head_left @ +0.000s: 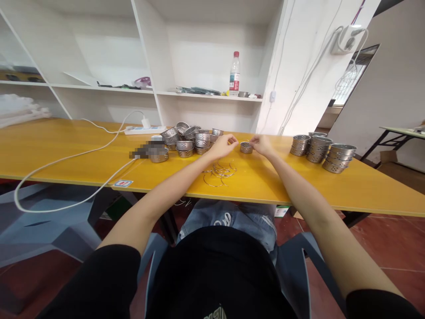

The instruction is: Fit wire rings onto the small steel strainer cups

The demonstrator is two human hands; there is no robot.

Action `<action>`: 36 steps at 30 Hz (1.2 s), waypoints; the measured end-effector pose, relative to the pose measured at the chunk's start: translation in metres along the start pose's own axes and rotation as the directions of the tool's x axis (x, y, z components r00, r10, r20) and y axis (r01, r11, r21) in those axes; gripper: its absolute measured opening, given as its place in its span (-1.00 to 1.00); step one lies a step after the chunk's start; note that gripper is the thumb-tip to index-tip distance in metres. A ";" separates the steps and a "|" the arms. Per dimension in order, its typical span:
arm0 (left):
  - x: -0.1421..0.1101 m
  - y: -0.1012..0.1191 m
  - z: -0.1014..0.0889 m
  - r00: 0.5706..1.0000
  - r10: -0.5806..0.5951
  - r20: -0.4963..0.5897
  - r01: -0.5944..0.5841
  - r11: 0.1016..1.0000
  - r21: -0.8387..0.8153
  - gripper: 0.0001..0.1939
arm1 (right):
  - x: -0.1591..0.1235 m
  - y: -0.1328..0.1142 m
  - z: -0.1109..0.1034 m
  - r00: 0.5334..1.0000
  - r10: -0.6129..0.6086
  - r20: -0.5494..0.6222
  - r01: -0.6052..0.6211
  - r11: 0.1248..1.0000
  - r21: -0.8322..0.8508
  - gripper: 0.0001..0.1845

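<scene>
Steel-grey perforated cup (246,149): mouth up, axis vertical, toward far edge of table (259,179). Pinched at side by right hand (261,145). Just beside left hand (224,145): fingers bent, grip can't tell.

One view looks out from the person's head, above the black shirt (212,270), facing forward and down; the shirt sits closest, along the bottom edge, with the jeans (199,217) just above it; the arms (315,206) stretch away from the lower corners, so the left hand (226,145) and right hand (260,145) fall near the middle, farther off; the yellow worktop (265,186) crosses from side to side; white shelving (212,40) rises beyond it.
</scene>
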State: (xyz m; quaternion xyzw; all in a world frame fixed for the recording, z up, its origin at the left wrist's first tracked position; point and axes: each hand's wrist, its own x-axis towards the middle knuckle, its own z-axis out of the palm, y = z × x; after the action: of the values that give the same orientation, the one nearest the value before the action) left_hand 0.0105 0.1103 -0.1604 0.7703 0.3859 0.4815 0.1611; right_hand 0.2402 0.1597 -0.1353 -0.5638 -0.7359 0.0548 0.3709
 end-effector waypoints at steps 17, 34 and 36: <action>0.002 -0.024 0.007 0.953 -0.201 0.229 0.235 0.963 -0.132 0.17 | -0.022 -0.046 0.004 0.937 -0.154 0.315 0.012 0.912 0.410 -0.90; -0.001 -0.006 0.000 0.976 -0.122 0.182 0.120 0.993 0.020 -0.01 | -0.028 -0.039 0.013 0.982 -0.187 0.039 0.156 0.902 0.402 -0.87; -0.002 -0.006 -0.001 0.975 -0.123 0.183 0.121 0.992 0.020 -0.01 | -0.028 -0.038 0.015 0.982 -0.188 0.007 0.171 0.907 0.384 -0.86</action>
State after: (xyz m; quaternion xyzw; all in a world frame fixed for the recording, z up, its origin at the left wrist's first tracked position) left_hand 0.0069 0.1128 -0.1650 0.7869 0.4180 0.3960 0.2218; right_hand 0.2037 0.1269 -0.1407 -0.4095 -0.7678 0.1751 0.4606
